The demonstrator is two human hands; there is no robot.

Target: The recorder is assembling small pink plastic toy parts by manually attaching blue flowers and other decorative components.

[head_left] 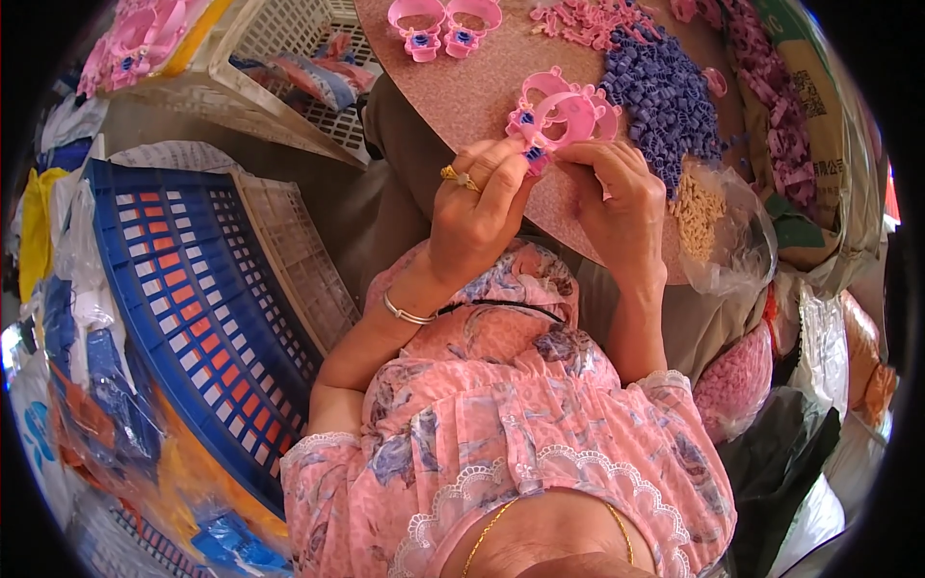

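Both my hands meet at the near edge of the round table (453,101). Between finger and thumb, my left hand (482,202) pinches a pink plastic ring-shaped part (567,118) beside a small blue piece (533,154) fitted in it. My right hand (617,183) is closed, its thumb and forefinger gripping the same part from the right; the exact contact is hidden by the fingertips. More pink ring-shaped parts (545,81) overlap just behind the held one. Two similar pink parts (418,21) with blue pieces lie farther left on the table.
Right of my hands is a heap of small blue pieces (663,101), with small pink pieces (590,21) behind. Beige pieces (698,214) spill by a clear bag (747,246). A large sack (805,106) stands right; a cream crate (289,67) and blue basket (193,308) are left.
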